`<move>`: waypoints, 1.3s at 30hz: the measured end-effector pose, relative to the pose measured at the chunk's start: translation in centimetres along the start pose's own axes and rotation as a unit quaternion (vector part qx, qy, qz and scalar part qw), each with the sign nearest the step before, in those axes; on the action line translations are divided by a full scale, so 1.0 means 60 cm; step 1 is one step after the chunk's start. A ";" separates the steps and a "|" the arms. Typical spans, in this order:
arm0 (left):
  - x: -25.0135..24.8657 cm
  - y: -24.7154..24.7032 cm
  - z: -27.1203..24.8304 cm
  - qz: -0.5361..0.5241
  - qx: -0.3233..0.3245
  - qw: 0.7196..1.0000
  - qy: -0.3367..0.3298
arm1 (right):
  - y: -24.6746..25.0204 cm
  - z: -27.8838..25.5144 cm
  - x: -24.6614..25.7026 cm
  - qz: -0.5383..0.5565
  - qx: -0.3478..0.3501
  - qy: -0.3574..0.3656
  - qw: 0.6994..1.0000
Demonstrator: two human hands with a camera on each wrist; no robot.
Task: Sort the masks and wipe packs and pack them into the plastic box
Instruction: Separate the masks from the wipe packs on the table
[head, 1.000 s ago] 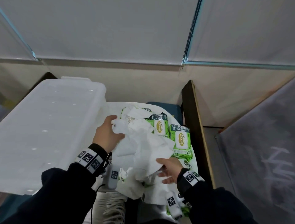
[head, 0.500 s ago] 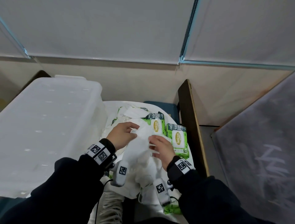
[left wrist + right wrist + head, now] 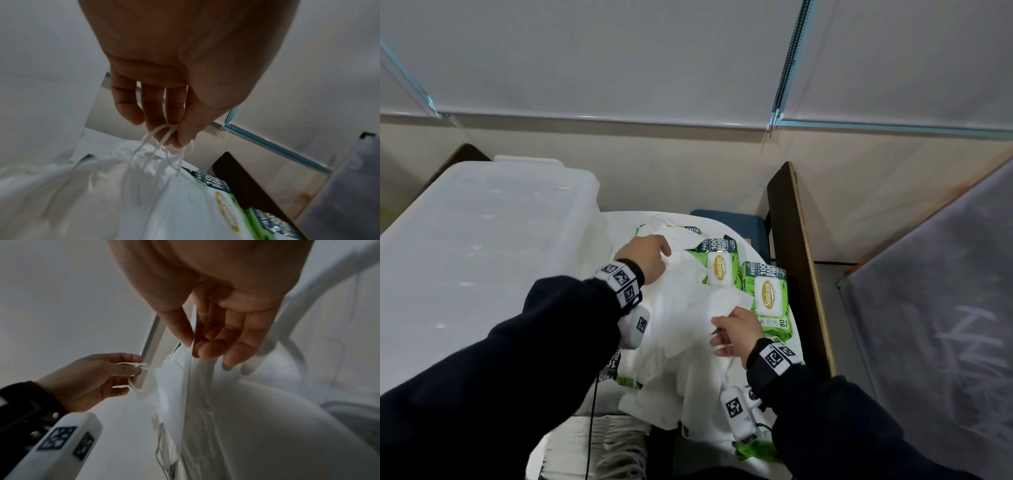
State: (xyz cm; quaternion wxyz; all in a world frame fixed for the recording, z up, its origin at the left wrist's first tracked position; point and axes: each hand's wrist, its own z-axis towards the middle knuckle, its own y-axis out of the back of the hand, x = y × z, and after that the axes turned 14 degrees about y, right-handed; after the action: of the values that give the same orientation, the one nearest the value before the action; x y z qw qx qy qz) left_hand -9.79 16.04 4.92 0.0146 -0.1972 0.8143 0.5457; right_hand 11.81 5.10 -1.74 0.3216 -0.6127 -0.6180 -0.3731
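Masks [image 3: 681,318]: white, soft, crumpled fabric, heaped on white round worktop [image 3: 619,222]; long axis of pile runs near to far. Wipe packs [image 3: 768,298]: green, glossy, rectangular, labels up, long axis near-to-far, along pile's right side. Plastic box [image 3: 465,260]: translucent, left of pile. Left hand [image 3: 645,255]: fingers pinched on thin white ear loops [image 3: 162,142] (several strands). Right hand [image 3: 738,330]: thumb and fingertips pinch mask edge [image 3: 190,353], palm down.
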 end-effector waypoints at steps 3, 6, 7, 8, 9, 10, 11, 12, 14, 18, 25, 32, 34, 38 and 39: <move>-0.027 0.017 0.041 0.206 0.037 0.978 -0.008 | 0.022 -0.006 -0.004 -0.028 0.050 -0.019 0.998; -0.044 0.022 0.072 0.345 -0.012 0.938 -0.017 | 0.043 0.000 -0.007 -0.078 0.078 -0.024 0.994; -0.048 0.020 0.081 0.369 -0.038 0.928 -0.023 | 0.048 0.007 -0.006 -0.091 0.048 -0.010 0.995; -0.054 0.015 0.090 0.373 -0.050 0.926 -0.032 | 0.051 0.016 -0.004 -0.106 0.003 0.012 0.994; -0.060 0.005 0.102 0.361 -0.048 0.930 -0.048 | 0.053 0.024 0.004 -0.121 -0.043 0.040 0.991; -0.067 -0.005 0.112 0.332 -0.035 0.941 -0.061 | 0.052 0.034 0.010 -0.139 -0.074 0.070 0.985; -0.073 -0.016 0.120 0.291 -0.012 0.954 -0.064 | 0.048 0.045 0.018 -0.156 -0.084 0.100 0.979; -0.080 -0.026 0.124 0.247 0.012 0.967 -0.057 | 0.043 0.056 0.025 -0.173 -0.076 0.124 0.974; -0.088 -0.047 0.129 0.171 0.060 0.983 -0.022 | 0.025 0.074 0.040 -0.209 -0.026 0.153 0.965; -0.075 -0.092 0.123 0.181 0.028 0.983 0.011 | -0.006 0.107 0.058 -0.250 0.035 0.153 0.956; -0.052 -0.047 0.127 -0.005 -0.016 1.000 0.026 | -0.035 0.170 0.066 -0.244 0.063 0.075 0.965; -0.056 0.007 0.046 -0.338 -0.084 0.937 0.031 | -0.037 0.177 0.079 -0.145 0.012 0.094 0.985; -0.054 -0.017 0.016 -0.388 -0.049 0.920 0.027 | -0.032 0.161 0.097 0.013 -0.050 0.112 0.992; -0.048 -0.090 -0.005 -0.373 0.041 0.926 0.027 | -0.016 0.131 0.102 0.307 0.035 0.012 0.951; -0.044 -0.099 0.001 -0.362 0.052 0.930 0.030 | -0.011 0.123 0.093 0.286 0.050 0.005 0.957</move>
State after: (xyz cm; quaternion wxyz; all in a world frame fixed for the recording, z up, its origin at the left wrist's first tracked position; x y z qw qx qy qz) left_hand -5.35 14.97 0.31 0.1970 -0.4942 0.7149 0.4538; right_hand 11.34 14.33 -0.83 0.4482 -0.7448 -0.4334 -0.2377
